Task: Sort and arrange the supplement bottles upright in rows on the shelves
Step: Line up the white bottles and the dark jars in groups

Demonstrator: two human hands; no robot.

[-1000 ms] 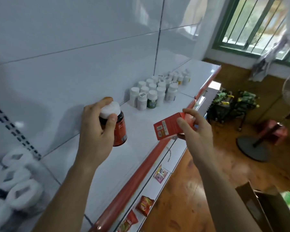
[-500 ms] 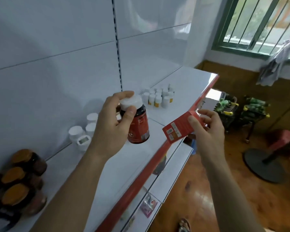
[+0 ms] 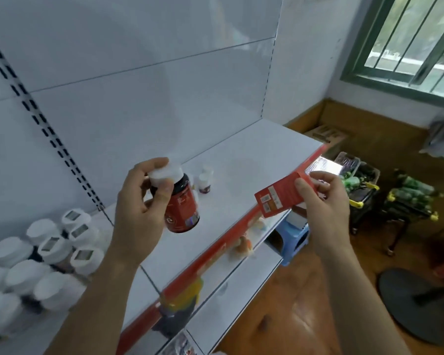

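Your left hand (image 3: 139, 201) grips a dark supplement bottle (image 3: 183, 208) w/ a red label and white cap (image 3: 166, 172), thumb and fingers closed round the cap and neck; the bottle hangs tilted in the air above the white shelf (image 3: 241, 175), not touching it. Your right hand (image 3: 323, 201) pinches a red carton (image 3: 282, 196) by its far end, thumb on top, fingers beneath, holding it out over the shelf's red front edge (image 3: 215, 254).

On the shelf beyond the held bottle, two small white-capped bottles (image 3: 205, 180) stand upright close together, near the back panel. At lower left, a cluster of white-capped bottles (image 3: 49, 254) stands packed in rough rows on the same shelf level, some w/ grey squares on their lids; the nearest ones are blurred.

Below the red edge, lower shelves (image 3: 231, 298) carry a few small packets, too blurred to identify. A blue plastic stool (image 3: 296, 239) sits on the wood floor under the shelf end. Further right, black baskets w/ yellow trim (image 3: 405, 201) hold green items, and a round dark base (image 3: 420, 303) lies on the floor. A green-framed barred window (image 3: 408, 55) fills the upper right corner.
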